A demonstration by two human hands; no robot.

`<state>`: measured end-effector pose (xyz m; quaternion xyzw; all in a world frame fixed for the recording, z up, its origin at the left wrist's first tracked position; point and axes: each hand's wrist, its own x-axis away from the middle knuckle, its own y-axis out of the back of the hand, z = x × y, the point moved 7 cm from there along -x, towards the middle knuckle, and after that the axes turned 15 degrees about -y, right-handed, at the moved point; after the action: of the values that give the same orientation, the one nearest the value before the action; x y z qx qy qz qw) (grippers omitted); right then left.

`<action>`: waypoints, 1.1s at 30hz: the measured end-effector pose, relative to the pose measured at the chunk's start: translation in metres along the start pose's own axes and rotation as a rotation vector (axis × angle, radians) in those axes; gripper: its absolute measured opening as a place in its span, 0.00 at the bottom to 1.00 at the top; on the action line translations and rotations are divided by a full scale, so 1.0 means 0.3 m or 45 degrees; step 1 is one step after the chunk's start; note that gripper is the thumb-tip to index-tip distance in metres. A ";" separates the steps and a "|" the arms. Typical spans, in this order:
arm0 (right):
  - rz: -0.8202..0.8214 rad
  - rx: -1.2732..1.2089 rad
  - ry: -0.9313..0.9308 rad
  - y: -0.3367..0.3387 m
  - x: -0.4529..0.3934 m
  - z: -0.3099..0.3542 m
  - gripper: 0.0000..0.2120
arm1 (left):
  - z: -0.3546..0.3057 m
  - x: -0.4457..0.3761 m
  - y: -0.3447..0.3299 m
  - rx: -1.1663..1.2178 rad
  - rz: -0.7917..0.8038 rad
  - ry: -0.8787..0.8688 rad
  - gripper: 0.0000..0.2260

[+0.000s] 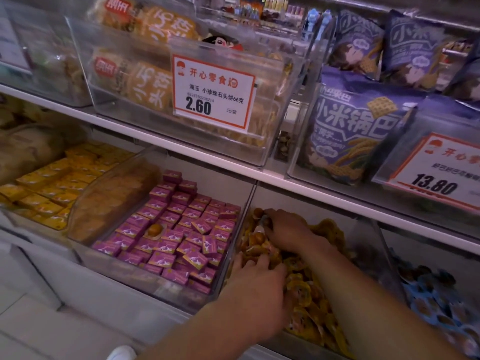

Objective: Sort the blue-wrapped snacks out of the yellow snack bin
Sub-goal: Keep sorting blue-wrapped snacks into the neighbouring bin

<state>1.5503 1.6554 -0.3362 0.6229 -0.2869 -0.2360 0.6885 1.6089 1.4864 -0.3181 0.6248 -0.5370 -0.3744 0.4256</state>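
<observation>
Both hands dig in the yellow snack bin point(368, 231): right hand point(283, 231) seemingly pinching a far wrapper, left hand point(259, 279) spread nearer; blue snacks point(436, 305) lie right.

Dim, warm store light; glare streaks the clear bin fronts point(130, 81), motion blur softens everything (worst at the left edge), wide-angle bending the shelves point(233, 165)

Both hands, left point(255, 278) and right point(285, 229), dig among yellow-wrapped snacks point(309, 305) in the clear bin point(384, 258).
</observation>
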 end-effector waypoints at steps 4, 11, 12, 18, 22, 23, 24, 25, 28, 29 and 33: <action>-0.021 -0.106 0.080 0.013 0.010 -0.026 0.11 | 0.011 -0.007 -0.003 0.024 -0.030 0.002 0.18; 0.102 -0.490 -0.148 0.151 0.090 -0.155 0.06 | 0.034 -0.026 0.051 0.436 -0.473 0.049 0.18; 0.081 -0.605 -0.172 0.188 0.125 -0.169 0.05 | 0.035 -0.026 0.064 0.680 -0.581 0.076 0.16; -0.135 -0.971 0.206 0.302 0.480 -0.064 0.17 | -0.028 -0.022 0.040 2.399 -0.824 0.408 0.15; 0.058 -0.718 0.412 0.266 0.546 -0.006 0.19 | -0.040 0.010 0.043 2.523 -0.848 0.463 0.10; 0.132 -0.915 0.356 0.279 0.526 -0.026 0.17 | -0.036 0.022 0.060 2.524 -0.867 0.442 0.09; 0.161 -1.169 0.255 0.298 0.495 -0.055 0.14 | -0.035 0.035 0.080 2.526 -0.853 0.420 0.09; 0.119 -1.324 0.093 0.293 0.440 -0.107 0.10 | -0.033 0.048 0.100 2.502 -0.817 0.393 0.09; -0.003 -0.863 -0.096 0.260 0.312 -0.135 0.06 | -0.045 0.080 0.189 2.060 -0.657 0.130 0.06; 0.046 -0.606 -0.058 0.224 0.280 -0.102 0.07 | -0.064 0.093 0.231 1.896 -0.621 -0.024 0.05; 0.296 -0.127 0.070 0.039 0.193 0.006 0.18 | 0.066 0.160 0.320 1.791 -1.047 0.105 0.09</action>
<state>1.5906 1.6158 -0.3188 0.5566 -0.3263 -0.1514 0.7488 1.5635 1.4306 -0.2360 0.9062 -0.3582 -0.0528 -0.2182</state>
